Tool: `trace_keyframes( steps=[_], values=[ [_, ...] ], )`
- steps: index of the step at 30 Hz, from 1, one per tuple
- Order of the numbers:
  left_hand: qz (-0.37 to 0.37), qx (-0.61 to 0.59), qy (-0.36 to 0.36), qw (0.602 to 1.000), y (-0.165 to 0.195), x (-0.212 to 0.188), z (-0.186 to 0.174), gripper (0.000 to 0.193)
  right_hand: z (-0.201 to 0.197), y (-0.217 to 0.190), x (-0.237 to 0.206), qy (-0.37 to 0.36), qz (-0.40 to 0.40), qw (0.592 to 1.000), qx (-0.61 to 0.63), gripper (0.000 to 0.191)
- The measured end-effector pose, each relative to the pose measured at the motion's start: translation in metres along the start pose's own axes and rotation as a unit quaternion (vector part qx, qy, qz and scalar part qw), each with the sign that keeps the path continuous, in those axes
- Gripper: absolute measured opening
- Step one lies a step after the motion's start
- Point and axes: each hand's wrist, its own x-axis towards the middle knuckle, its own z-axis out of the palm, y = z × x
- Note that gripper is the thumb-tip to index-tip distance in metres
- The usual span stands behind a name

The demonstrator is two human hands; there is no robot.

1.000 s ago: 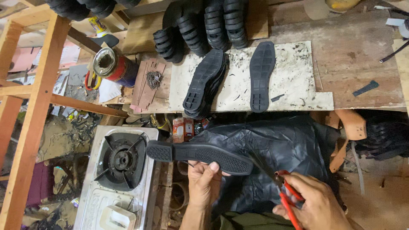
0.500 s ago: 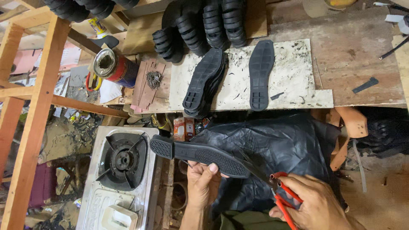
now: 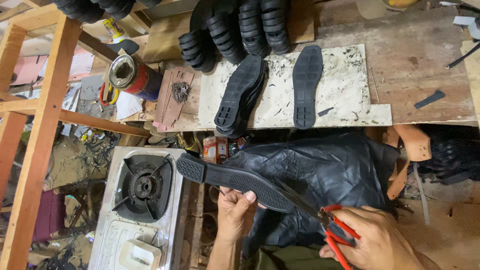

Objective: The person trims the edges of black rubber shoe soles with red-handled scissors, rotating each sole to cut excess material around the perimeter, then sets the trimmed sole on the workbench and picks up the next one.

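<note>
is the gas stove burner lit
No, the single-burner steel gas stove shows no flame; its black burner sits dark, beside the left hand holding the black rubber shoe sole.

- Soft, even daylight fills the view; it is fairly bright, with no hard shadows.
- The pale board (image 3: 350,95) is the brightest area.
- Deep shade lies under the bench (image 3: 425,60), where detail is lost.
- Slight glare on the can (image 3: 131,76) rim.
- Focus is sharp; the edges bend slightly.
</note>
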Motion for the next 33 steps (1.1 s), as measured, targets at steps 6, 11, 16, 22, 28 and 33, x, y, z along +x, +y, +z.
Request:
trace_keyframes(
  steps=[6, 11, 16, 22, 28, 33],
  values=[
    [-0.004, 0.024, -0.022, 0.999, 0.0, -0.001, -0.013, 0.032, -0.003, 0.011, -0.004, -0.063, 0.013, 0.998, 0.027, 0.064],
    [-0.007, 0.023, -0.016, 1.0, -0.003, -0.002, -0.017, 0.033, -0.004, 0.008, -0.005, -0.124, 0.142, 0.981, 0.034, 0.068],
    [-0.023, 0.045, -0.031, 0.998, -0.006, -0.005, -0.017, 0.031, 0.001, 0.007, -0.005, -0.014, -0.005, 1.0, 0.016, 0.075],
    [-0.05, 0.062, -0.042, 0.996, -0.009, -0.008, -0.017, 0.028, 0.007, 0.018, -0.009, -0.085, 0.073, 0.994, 0.016, 0.068],
    [-0.071, 0.088, -0.051, 0.992, -0.004, -0.01, -0.02, 0.024, 0.003, 0.021, -0.01, -0.128, 0.103, 0.985, 0.055, 0.059],
    [-0.083, 0.119, -0.038, 0.989, -0.005, -0.009, -0.018, 0.027, 0.001, 0.014, -0.006, -0.103, 0.112, 0.988, 0.01, 0.07]
  ],
)
